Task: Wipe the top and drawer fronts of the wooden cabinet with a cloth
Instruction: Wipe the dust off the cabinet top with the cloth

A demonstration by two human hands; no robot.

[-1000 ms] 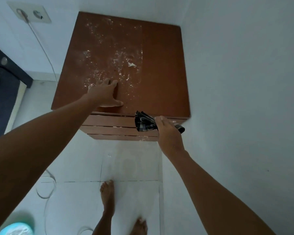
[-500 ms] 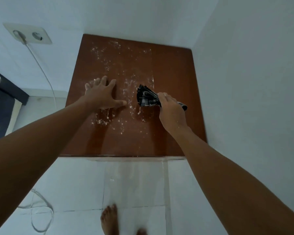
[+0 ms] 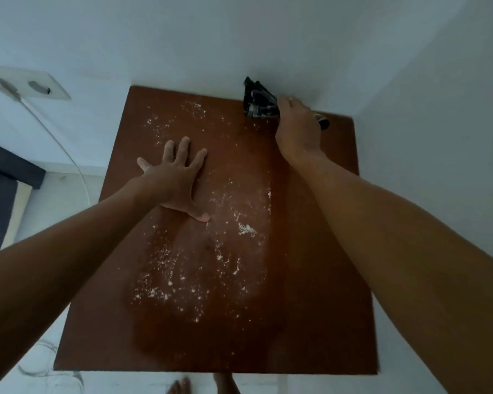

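Observation:
The brown wooden cabinet top (image 3: 319, 294) fills the middle of the head view, seen from straight above. White powder is scattered over its centre and left half. My left hand (image 3: 174, 180) lies flat on the top, fingers spread, left of centre. My right hand (image 3: 298, 125) is at the far right corner by the back wall, gripping a crumpled black patterned cloth (image 3: 256, 102) that presses on the back edge. The drawer fronts are hidden below the top.
White walls close in behind and on the right of the cabinet. A wall socket (image 3: 26, 86) with a white cable (image 3: 66, 155) sits at the upper left. A dark piece of furniture (image 3: 0, 194) stands at the left. My bare feet (image 3: 205, 386) show on the white tiles below.
My right hand has carried the cloth from the front edge, across the middle of the top, to the far right corner. The view moved over the top, so the drawer fronts dropped out of sight.

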